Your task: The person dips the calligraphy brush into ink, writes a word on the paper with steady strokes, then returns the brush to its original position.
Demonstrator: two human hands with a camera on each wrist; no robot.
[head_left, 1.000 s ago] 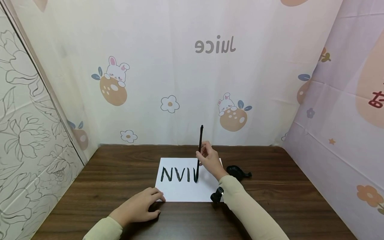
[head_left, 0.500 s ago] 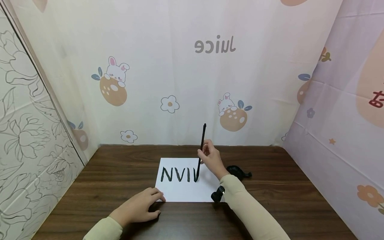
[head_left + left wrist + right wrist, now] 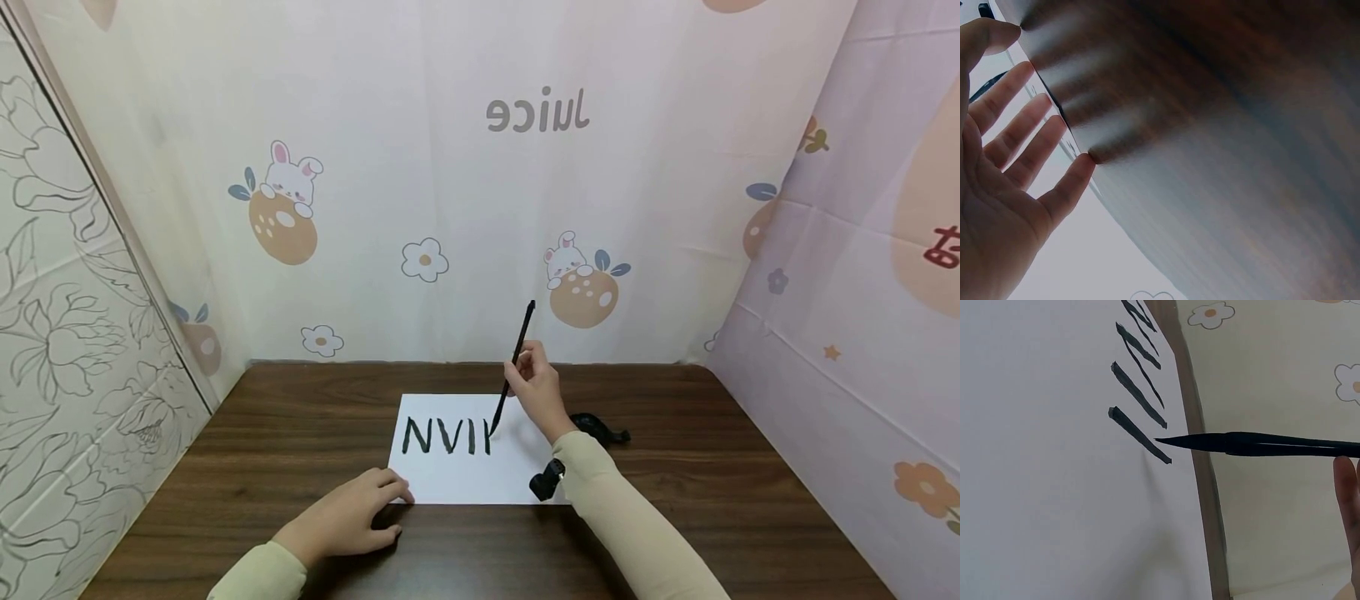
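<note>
My right hand (image 3: 538, 387) pinches a black ink brush (image 3: 517, 350), tilted with its upper end to the right. In the right wrist view the pointed bristles (image 3: 1194, 442) are beside the last dark stroke (image 3: 1140, 435); whether they touch the paper I cannot tell. The white sheet of paper (image 3: 465, 483) bears painted black letters reading N, V, I, with a slanting stroke after them. My left hand (image 3: 348, 512) rests at the sheet's lower left corner, fingers spread on its edge and thumb on the table, holding nothing.
A black rounded dish (image 3: 596, 429) with a short projection stands right of the sheet, partly behind my right forearm. A black wrist camera (image 3: 547, 481) sits under that wrist. The brown wooden table (image 3: 247, 450) ends at a patterned curtain (image 3: 450, 183).
My right hand has moved right, and the brush leans further right. Its tip has gone from the last stroke's lower end to a higher place beside it. The left hand stays put.
</note>
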